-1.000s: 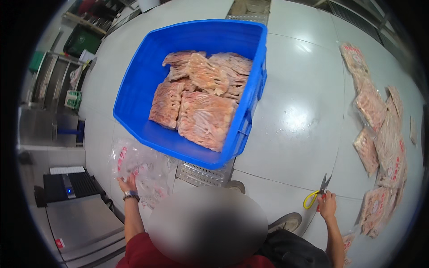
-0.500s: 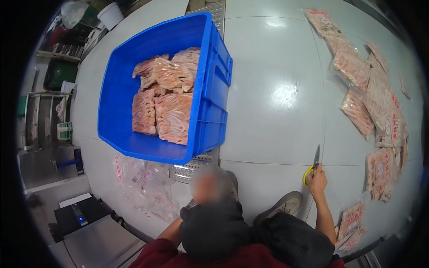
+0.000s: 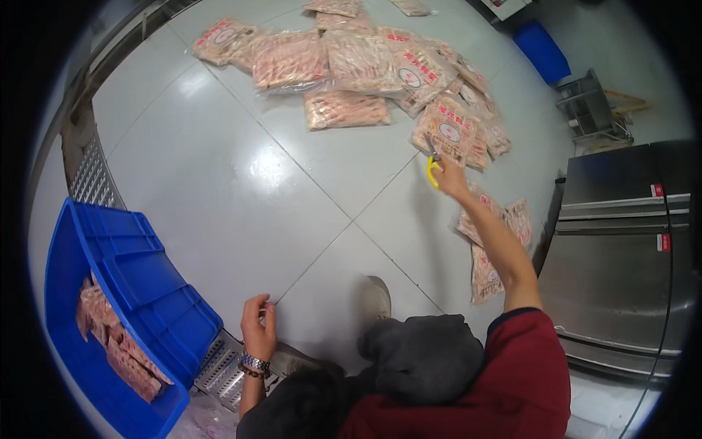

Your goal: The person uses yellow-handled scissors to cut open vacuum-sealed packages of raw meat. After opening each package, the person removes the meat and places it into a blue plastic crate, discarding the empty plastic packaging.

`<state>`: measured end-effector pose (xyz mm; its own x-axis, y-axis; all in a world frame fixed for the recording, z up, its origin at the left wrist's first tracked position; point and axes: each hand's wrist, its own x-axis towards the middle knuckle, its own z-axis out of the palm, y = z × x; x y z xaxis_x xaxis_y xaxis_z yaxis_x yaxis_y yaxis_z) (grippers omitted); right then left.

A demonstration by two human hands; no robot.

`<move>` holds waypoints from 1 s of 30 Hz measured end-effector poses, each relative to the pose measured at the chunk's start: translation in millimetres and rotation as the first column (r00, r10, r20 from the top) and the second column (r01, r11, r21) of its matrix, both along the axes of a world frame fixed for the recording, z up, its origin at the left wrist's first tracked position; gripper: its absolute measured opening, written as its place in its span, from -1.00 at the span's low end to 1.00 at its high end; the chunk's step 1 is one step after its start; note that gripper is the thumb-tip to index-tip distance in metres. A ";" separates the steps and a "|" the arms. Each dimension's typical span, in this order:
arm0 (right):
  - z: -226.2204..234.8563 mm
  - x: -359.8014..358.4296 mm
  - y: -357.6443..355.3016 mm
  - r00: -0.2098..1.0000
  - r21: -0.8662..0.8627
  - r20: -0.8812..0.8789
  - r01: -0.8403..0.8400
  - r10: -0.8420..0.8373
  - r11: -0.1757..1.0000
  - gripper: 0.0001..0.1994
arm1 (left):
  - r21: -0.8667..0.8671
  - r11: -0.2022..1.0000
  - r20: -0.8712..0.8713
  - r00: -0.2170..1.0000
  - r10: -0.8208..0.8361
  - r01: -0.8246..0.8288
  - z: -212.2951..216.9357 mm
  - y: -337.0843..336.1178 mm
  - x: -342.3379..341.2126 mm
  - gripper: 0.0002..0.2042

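My right hand [image 3: 450, 178] reaches far forward, wrapped round yellow-handled scissors [image 3: 432, 174]. The blades point away from me, over or against the near edge of a clear plastic bag of pale pink frozen meat [image 3: 447, 126]; whether they touch it I cannot tell. Low over the floor by my left knee, my left hand [image 3: 259, 327] is empty, its fingers loosely bent and the thumb apart. More flat meat bags [image 3: 358, 62] lie in an overlapping heap at the far side. Several others [image 3: 486, 272] lie to the right, partly behind my right forearm.
A blue plastic crate [image 3: 150, 285] with slabs of meat [image 3: 121, 351] stands at the lower left. Beside it run a perforated metal drain cover [image 3: 223, 369] and crumpled clear plastic [image 3: 201, 418]. Stainless steel cabinets [image 3: 614, 278] line the right. Grey tiled floor [image 3: 314, 175] lies between.
My view has turned right, toward the bags, so the crate now sits at lower left. My right hand has carried the scissors to the bags. My left hand has come away from my knee.
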<state>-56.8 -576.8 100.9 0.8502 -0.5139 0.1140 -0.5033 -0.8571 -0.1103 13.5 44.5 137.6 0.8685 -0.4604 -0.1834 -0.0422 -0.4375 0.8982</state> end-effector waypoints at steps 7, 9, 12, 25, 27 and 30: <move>0.2 36.4 -28.5 0.810 0.093 -0.549 0.303 -0.205 0.948 -0.66 | 0.024 0.995 -0.033 0.995 -0.092 0.093 -4.7 1.7 -16.7 -0.80; -8.8 38.5 -21.5 0.808 0.069 -0.575 0.203 -0.127 0.977 -0.67 | 0.029 0.995 -0.062 0.994 -0.094 0.096 -9.0 5.7 -19.3 -0.80; 9.7 48.4 -19.2 0.747 0.132 -0.665 0.112 0.004 0.985 -0.67 | 0.069 0.996 -0.120 0.992 -0.042 0.051 -8.0 -2.0 -16.8 -0.79; -3.8 18.4 238.8 0.756 0.828 -0.262 -0.142 0.599 0.542 -0.53 | 0.227 0.967 -0.027 0.994 -0.109 0.112 -76.1 -0.2 1.1 -0.44; -5.1 26.9 280.0 0.769 0.897 -0.242 -0.056 0.591 0.439 -0.53 | 0.240 0.969 -0.103 0.994 -0.027 0.051 -85.6 3.6 7.8 -0.30; -14.1 31.0 313.9 0.811 0.953 -0.155 -0.028 0.565 0.301 -0.52 | 0.274 0.961 -0.209 0.973 0.101 -0.041 -100.4 5.5 22.1 -0.18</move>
